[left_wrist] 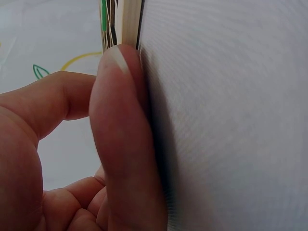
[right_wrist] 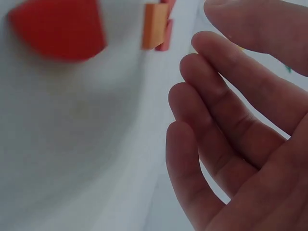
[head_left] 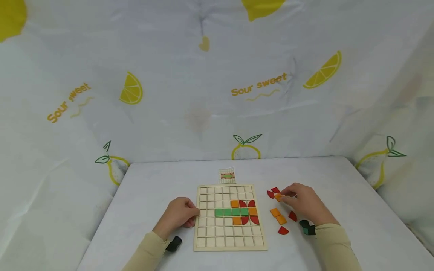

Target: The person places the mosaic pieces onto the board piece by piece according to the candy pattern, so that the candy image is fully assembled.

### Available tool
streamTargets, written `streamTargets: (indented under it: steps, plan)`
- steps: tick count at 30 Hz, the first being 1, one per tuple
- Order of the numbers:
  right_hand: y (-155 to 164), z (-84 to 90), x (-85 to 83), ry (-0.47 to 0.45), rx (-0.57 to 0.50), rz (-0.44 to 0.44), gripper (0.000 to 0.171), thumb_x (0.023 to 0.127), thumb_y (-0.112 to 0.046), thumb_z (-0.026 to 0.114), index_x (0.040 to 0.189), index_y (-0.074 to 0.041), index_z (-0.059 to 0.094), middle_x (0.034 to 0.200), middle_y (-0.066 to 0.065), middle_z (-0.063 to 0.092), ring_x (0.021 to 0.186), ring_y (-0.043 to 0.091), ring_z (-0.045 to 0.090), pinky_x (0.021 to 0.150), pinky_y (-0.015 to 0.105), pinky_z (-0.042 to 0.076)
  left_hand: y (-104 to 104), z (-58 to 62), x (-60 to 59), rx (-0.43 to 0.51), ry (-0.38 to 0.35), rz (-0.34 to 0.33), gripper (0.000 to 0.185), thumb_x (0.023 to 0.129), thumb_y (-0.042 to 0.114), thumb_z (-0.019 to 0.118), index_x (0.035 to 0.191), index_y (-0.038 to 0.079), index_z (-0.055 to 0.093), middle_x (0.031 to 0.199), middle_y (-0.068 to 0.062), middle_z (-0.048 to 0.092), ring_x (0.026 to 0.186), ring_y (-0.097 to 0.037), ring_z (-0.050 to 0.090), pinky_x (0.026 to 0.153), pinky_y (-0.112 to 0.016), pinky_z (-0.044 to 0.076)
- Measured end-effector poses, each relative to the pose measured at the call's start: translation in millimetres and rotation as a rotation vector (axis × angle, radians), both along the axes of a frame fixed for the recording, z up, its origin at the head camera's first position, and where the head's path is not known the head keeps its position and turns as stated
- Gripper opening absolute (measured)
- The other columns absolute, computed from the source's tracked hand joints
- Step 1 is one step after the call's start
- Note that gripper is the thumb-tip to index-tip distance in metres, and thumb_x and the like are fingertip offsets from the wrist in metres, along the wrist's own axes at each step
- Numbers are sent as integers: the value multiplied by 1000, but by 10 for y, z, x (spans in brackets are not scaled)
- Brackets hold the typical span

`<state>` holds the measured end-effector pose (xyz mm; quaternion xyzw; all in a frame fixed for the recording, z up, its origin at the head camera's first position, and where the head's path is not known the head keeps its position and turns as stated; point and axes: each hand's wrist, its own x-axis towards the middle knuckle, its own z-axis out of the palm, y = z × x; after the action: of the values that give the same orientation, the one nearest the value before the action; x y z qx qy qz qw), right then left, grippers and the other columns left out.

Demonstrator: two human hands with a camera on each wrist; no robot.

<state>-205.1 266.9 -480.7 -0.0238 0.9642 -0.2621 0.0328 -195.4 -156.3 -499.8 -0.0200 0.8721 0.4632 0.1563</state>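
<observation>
A wooden grid board [head_left: 210, 248] lies on the table, with green squares [head_left: 227, 212], orange squares [head_left: 235, 203] and red quarter-circle tiles [head_left: 254, 220] on its right part. At the board's left edge, my left hand [head_left: 179, 213] holds the rim between thumb and curled index finger; in the left wrist view the thumb [left_wrist: 122, 120] meets the board's side [left_wrist: 129, 21]. My right hand [head_left: 303, 201] reaches over the loose tiles, its fingertips near an orange square [head_left: 278, 197]. In the right wrist view its fingers [right_wrist: 185, 144] are loosely bent, with a gap before the orange tile [right_wrist: 153, 26].
A small pattern card [head_left: 226, 175] lies behind the board. Two more loose orange squares [head_left: 275, 212] and several red quarter-circles [head_left: 283, 230] lie to the board's right. Black straps [head_left: 174, 244] circle the wrists. A lemon-printed cloth [head_left: 200, 94] hangs behind the table.
</observation>
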Motion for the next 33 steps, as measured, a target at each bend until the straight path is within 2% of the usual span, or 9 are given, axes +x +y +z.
streamTargets:
  steps: [6,14,25,33]
  plan:
    - [80,-122,-68,-62,-9,-50,27,89,-32,77,106,-11,74,101,4,70,90,20,60,78,38,60,-7,14,10,9,-2,-6,19,86,24,74,88,7,65,65,-5,68,54,-14,66,50,-28,57]
    - [58,-173,-96,-44,-12,-80,37,82,-45,80,102,-14,74,100,1,70,89,19,60,78,39,57,-9,16,10,10,11,-11,17,86,22,73,88,7,65,64,-3,68,53,-13,66,50,-28,56]
    - [24,-132,-95,-73,5,-81,31,84,-33,80,104,-10,74,104,6,71,89,22,60,76,38,58,-5,43,9,-2,8,-3,15,86,21,71,88,8,65,64,-3,68,52,-12,66,50,-27,56]
    - [-29,-32,-47,-97,-46,-56,34,85,-37,80,107,-12,74,106,6,70,93,23,60,76,37,59,5,39,13,-4,14,-4,16,86,22,72,88,8,65,64,-3,68,52,-13,66,49,-26,56]
